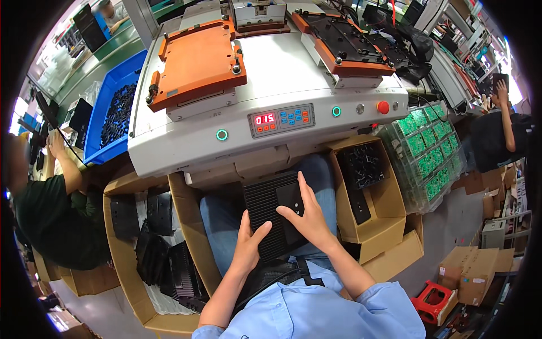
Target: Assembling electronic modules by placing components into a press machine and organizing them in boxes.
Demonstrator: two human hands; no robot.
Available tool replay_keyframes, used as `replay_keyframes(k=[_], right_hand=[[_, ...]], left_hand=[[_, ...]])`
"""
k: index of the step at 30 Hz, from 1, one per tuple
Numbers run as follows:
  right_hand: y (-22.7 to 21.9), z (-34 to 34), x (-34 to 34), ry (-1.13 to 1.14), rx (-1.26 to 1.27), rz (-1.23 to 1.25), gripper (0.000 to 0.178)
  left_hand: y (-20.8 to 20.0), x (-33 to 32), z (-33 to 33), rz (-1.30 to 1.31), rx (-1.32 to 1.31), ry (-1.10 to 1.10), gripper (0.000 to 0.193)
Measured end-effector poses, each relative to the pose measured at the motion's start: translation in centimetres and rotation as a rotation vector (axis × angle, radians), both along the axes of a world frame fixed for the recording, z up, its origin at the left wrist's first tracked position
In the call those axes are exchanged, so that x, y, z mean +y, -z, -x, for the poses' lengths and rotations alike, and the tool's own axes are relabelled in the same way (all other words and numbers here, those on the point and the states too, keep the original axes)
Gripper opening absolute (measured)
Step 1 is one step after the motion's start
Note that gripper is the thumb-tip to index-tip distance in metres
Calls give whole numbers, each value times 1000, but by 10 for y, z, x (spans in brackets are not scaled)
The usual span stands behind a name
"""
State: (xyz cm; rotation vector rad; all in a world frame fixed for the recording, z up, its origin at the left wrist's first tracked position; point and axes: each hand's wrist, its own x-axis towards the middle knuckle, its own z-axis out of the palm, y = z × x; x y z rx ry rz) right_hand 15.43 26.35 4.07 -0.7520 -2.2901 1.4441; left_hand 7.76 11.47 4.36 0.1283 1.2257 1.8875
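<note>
Red digits glow on the display (264,119) in the panel (281,120) of the machine (189,144). The blue and orange keys (291,117) beside it bear marks too small to read. A tiny pale mark on the case (265,206) is unreadable. A carton (476,291), lower right, carries a small label (466,279), its print illegible.

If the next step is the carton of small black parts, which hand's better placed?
Right, I'd judge: the right hand is nearer the carton, which stands on that side. The left hand is farther across, at the left edge of the black ribbed case, and could probably steady it.
</note>
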Motion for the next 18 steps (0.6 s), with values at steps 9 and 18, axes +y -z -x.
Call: replay_keyframes(k=[9, 18], right_hand=[[-14, -20, 4, -505, 33, -684, 62], [-65, -8, 13, -757, 410, -909, 43]], left_hand=[[2, -20, 25, -30, -93, -54, 40], [12, -51, 45, -190, -909, 112, 62]])
